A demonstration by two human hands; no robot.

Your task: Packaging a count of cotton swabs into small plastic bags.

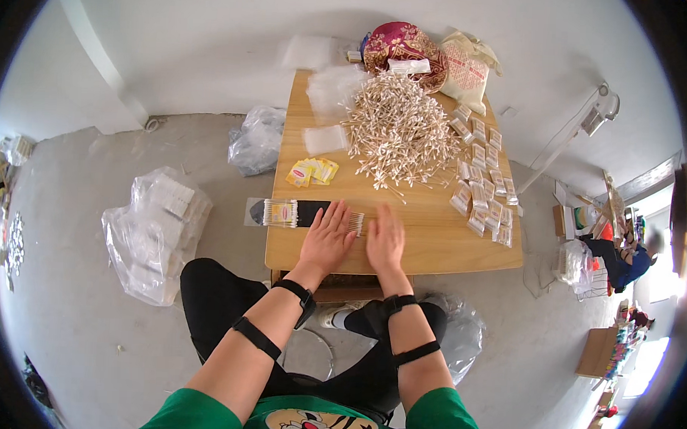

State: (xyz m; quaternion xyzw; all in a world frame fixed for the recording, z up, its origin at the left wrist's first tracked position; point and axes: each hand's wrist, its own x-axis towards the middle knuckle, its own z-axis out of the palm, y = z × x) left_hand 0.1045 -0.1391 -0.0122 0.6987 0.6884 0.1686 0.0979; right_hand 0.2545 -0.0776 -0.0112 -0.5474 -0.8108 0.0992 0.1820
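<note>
My left hand [329,234] lies flat, fingers spread, on a row of cotton swabs [356,223] at the near edge of a wooden table [448,245]. The swabs rest on a long black strip [307,212] that sticks out past the table's left edge. Another bundle of cotton swabs [280,213] sits on the strip's left end. My right hand [386,240] rests palm down just right of the left hand, flat on the wood. Neither hand grips anything.
A big heap of loose swabs [398,133] fills the table's middle. Filled small packets [482,189] line its right side, yellow labels [312,172] and clear bags [325,139] its left. Plastic sacks [155,227] stand on the floor at left. A cloth bag [467,67] lies at the far end.
</note>
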